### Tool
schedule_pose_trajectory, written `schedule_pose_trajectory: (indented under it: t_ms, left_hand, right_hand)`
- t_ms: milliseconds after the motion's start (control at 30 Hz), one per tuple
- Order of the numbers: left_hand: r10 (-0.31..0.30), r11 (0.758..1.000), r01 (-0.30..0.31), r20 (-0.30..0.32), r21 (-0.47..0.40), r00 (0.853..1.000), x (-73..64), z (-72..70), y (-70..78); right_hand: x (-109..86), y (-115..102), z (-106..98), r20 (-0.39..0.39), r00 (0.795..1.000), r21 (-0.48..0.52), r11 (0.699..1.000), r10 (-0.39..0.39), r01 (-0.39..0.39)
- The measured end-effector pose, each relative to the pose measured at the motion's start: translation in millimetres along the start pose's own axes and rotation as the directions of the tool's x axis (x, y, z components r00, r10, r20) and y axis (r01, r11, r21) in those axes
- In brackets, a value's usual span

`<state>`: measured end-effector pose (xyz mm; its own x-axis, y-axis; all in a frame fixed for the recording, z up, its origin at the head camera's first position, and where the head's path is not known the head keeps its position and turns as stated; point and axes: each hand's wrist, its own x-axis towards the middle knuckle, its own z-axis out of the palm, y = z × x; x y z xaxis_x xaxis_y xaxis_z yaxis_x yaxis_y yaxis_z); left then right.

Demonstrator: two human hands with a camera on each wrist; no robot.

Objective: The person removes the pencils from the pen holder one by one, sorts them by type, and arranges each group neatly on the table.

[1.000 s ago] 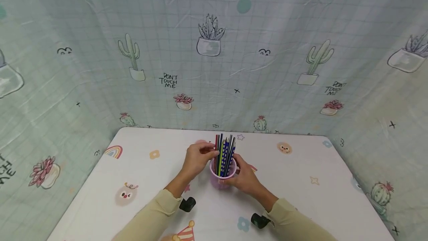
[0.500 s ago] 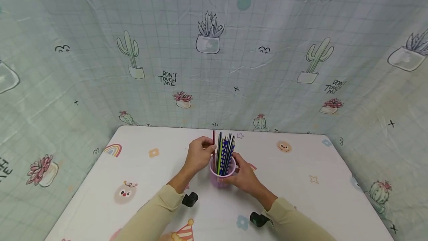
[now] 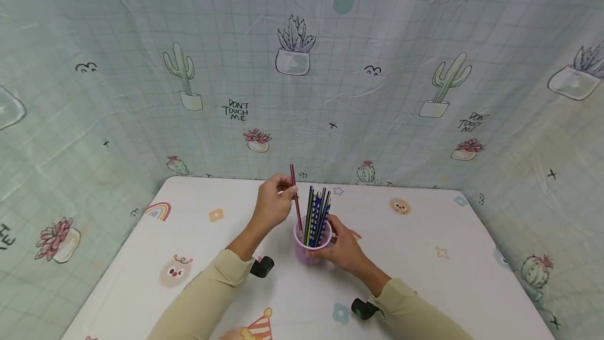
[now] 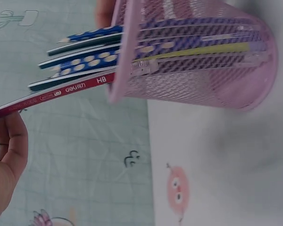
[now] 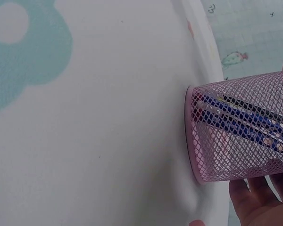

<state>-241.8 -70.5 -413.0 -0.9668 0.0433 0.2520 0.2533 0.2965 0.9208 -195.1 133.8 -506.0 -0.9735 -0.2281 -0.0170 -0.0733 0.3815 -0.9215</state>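
In the head view, a pink mesh pencil cup (image 3: 306, 254) stands upright on the table. My right hand (image 3: 348, 250) grips its right side, fingers and thumb around the wall; the right wrist view shows fingertips (image 5: 262, 193) against the mesh. My left hand (image 3: 273, 203) pinches a red pencil (image 3: 297, 205) near its top end. That pencil is tilted, drawn mostly out, with its pale lower end (image 4: 145, 67) just inside the rim in the left wrist view. Several other pencils (image 3: 317, 219), blue dotted, dark striped and yellow-green, lean in the cup.
The white table (image 3: 396, 256) carries printed drawings, such as a rainbow and flowers. A pale green curtain (image 3: 302, 120) with cactus prints hangs behind its far edge and at both sides. Black wrist cameras (image 3: 262, 266) sit at both sleeves.
My left hand has separated the red pencil from the others and pulled it up and to the left, tilting it. The right hand has stayed on the cup, which has barely moved.
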Motion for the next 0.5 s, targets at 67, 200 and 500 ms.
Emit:
schedule_pose_trajectory:
  t_ms: [67,200,500]
  left_hand:
    - [0.009,1.0,-0.009,-0.003,-0.001,1.0,1.3,-5.7,4.9]
    - [0.022,1.0,-0.022,-0.001,-0.001,1.0,4.9,-16.3,15.9]
    - [-0.022,0.999,0.021,-0.032,-0.04,0.999,13.3,-41.6,31.7]
  right_hand:
    - [-0.3,-0.3,1.4,-0.002,1.0,0.007,1.0,0.004,-0.003]
    - [-0.7,-0.2,2.0,-0.006,1.0,0.004,1.0,0.011,-0.011]
    - [-2.3,0.0,2.5,-0.005,1.0,-0.001,1.0,0.021,-0.021]
